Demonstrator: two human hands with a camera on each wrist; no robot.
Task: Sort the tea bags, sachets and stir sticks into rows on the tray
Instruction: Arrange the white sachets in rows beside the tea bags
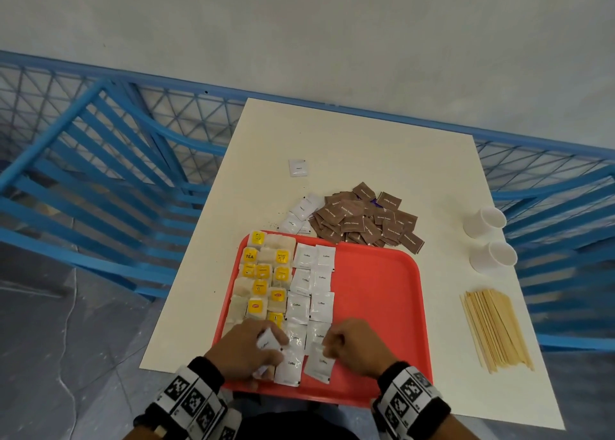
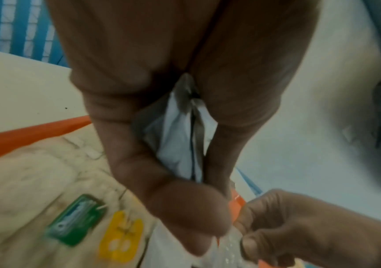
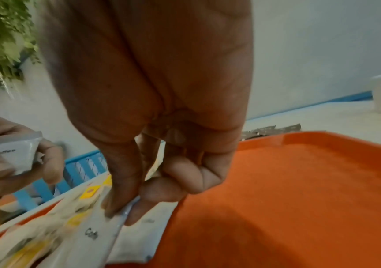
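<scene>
Cream table (image 1: 382, 160) against a blue fence, red tray (image 1: 376, 293) at lower centre: white coffee sachets are being laid in rows.

The right hand (image 1: 354, 343) pinches the top edge of a sachet (image 1: 321, 363) between thumb and forefinger at the tray's near edge, closing the right column; the left hand (image 1: 244, 349) is curled round spare sachets (image 1: 266, 341). To do it well, I judge, lower the packet flat, square it with the one beside it, and avoid dragging neighbours askew. Sachets are thin, glossy, white, printed "Coffee", likely slippery. Tea bags (image 1: 263, 273) with yellow tags fill the tray's left columns. Beyond the tray lie a brown sachet pile (image 1: 366, 220) and loose white ones; sticks (image 1: 496, 330) wait at right.
</scene>
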